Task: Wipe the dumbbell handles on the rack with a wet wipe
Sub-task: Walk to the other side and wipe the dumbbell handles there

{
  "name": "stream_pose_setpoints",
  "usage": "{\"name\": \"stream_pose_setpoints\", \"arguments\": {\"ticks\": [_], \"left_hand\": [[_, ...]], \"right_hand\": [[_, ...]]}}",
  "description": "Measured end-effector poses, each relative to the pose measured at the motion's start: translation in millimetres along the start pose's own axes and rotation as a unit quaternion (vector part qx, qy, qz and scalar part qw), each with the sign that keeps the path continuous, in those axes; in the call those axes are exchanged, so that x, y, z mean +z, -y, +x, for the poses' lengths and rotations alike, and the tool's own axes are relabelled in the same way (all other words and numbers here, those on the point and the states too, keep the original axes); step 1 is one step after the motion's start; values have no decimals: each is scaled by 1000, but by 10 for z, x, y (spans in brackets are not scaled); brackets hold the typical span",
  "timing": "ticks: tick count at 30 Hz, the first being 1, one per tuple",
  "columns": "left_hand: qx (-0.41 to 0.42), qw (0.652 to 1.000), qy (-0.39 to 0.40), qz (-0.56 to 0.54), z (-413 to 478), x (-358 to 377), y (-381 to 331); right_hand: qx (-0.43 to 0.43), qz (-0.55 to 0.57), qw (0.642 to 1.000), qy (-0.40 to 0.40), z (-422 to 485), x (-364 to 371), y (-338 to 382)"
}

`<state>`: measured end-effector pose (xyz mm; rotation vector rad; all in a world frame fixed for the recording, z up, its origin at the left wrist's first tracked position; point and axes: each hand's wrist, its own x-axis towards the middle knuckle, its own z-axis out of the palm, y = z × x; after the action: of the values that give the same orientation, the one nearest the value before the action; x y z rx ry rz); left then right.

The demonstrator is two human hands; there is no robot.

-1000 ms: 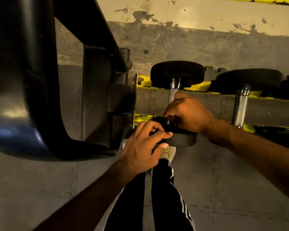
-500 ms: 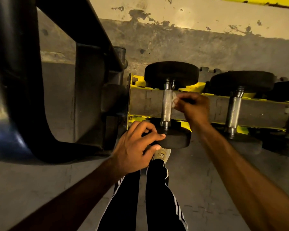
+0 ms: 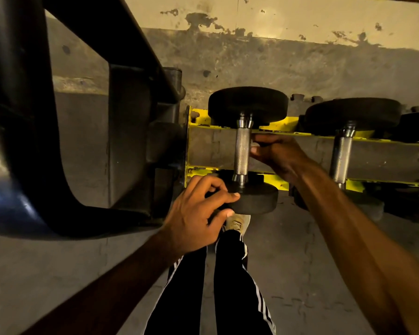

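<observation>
- Your left grip (image 3: 198, 213) is curled tight round the near rubber head of the first dumbbell (image 3: 254, 199), fingers over its top edge and thumb beneath.
- Your right grip (image 3: 276, 151) sits at 3 o'clock of that dumbbell's handle (image 3: 242, 151), fingers bent and their tips just beside the knurled steel. You cannot tell whether it holds a wipe.
- That handle's long axis runs 12 to 6 o'clock: far head toward the wall (image 3: 300, 64), near head toward you.
- It lies across the two yellow rails of the rack (image 3: 276, 127), at the rack's 9 o'clock end.
- Count three dumbbells: the first, a second (image 3: 341, 158) at its 3 o'clock, and a third (image 3: 416, 125) cut by the frame edge, all parallel.
- One black machine frame (image 3: 58, 141) stands at the rack's 9 o'clock.
</observation>
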<state>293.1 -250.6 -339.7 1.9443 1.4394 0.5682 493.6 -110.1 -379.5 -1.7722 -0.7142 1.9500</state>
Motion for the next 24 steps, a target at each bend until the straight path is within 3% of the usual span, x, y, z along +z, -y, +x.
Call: {"name": "stream_pose_setpoints", "arguments": {"ticks": [2, 6, 11, 13, 16, 19, 22, 24], "left_hand": [[0, 1000, 0, -1, -2, 7, 5], [4, 1000, -3, 3, -17, 2, 24], [0, 1000, -3, 8, -10, 4, 21], [-5, 1000, -5, 5, -7, 11, 8], [-2, 1000, -6, 2, -18, 29, -10], [2, 1000, -6, 4, -30, 22, 6], [0, 1000, -13, 9, -20, 11, 15], [0, 1000, -14, 7, -13, 19, 5]], "right_hand": [[27, 14, 999, -31, -141, -45, -54], [43, -99, 994, -5, -375, -154, -175], [-73, 47, 993, -84, -67, 88, 48], [-50, 85, 991, -88, 4, 131, 39], [-12, 6, 998, -56, -212, 26, -131], [-132, -195, 971, -51, -460, -16, -272], [-335, -310, 890, 5, -401, 60, -183], [-389, -347, 853, -21, -246, 93, -44]]}}
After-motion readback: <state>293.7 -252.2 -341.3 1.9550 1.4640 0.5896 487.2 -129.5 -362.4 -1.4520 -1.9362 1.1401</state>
